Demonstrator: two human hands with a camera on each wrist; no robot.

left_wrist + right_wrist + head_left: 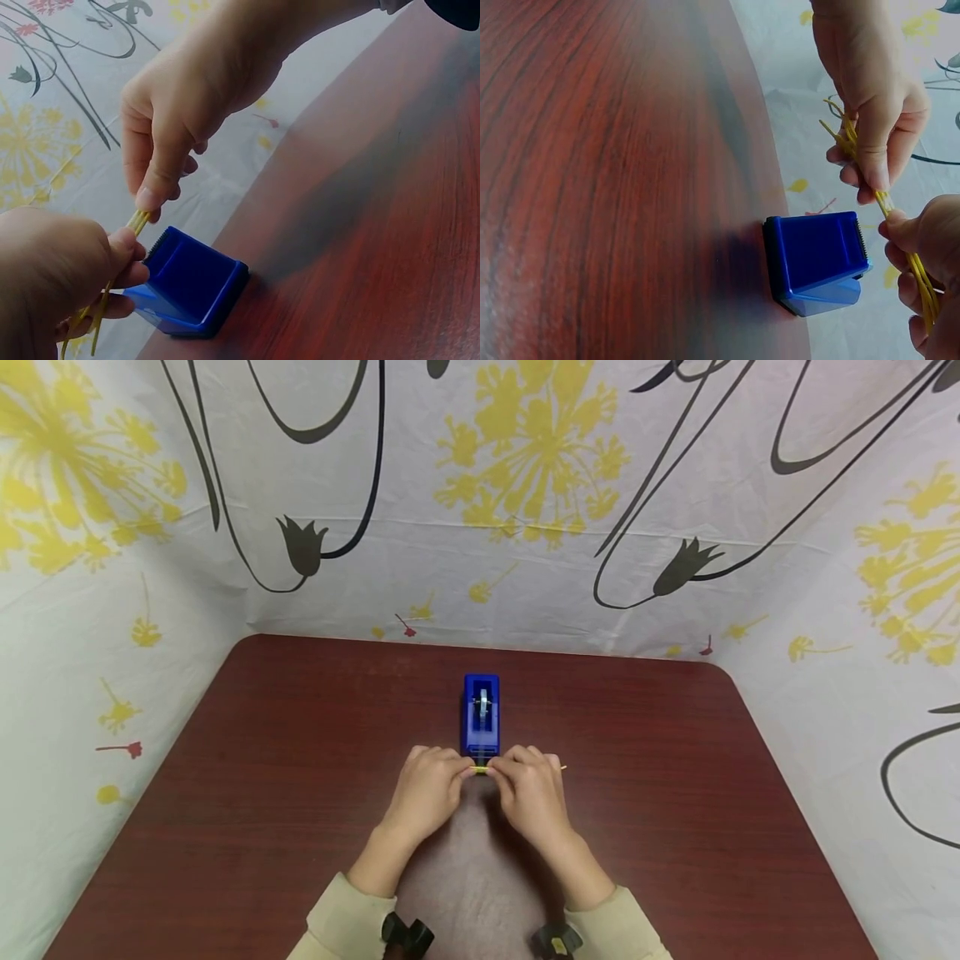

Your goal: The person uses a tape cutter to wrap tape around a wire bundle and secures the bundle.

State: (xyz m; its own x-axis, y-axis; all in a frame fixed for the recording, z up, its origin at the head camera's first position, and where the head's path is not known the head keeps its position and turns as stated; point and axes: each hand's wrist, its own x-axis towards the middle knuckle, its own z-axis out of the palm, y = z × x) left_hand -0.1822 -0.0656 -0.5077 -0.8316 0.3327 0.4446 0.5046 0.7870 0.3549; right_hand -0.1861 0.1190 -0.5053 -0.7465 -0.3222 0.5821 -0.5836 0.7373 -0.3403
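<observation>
Both hands meet over the front end of a blue tape dispenser on the table. My left hand pinches a bundle of thin yellow strands between thumb and fingers. Close beside it, my right hand pinches the same bundle, leaving a short stretch showing between the thumbs. In the right wrist view, that stretch of the yellow bundle looks shiny and pale. Loose strand ends stick out past the left fingers, and more of the bundle runs under the right palm. The dispenser's toothed cutter faces the hands.
A dark red wood-grain table has rounded far corners. Around it hangs a white cloth with yellow and grey flower prints. A roll of tape sits inside the dispenser. Dark straps with devices are on both wrists.
</observation>
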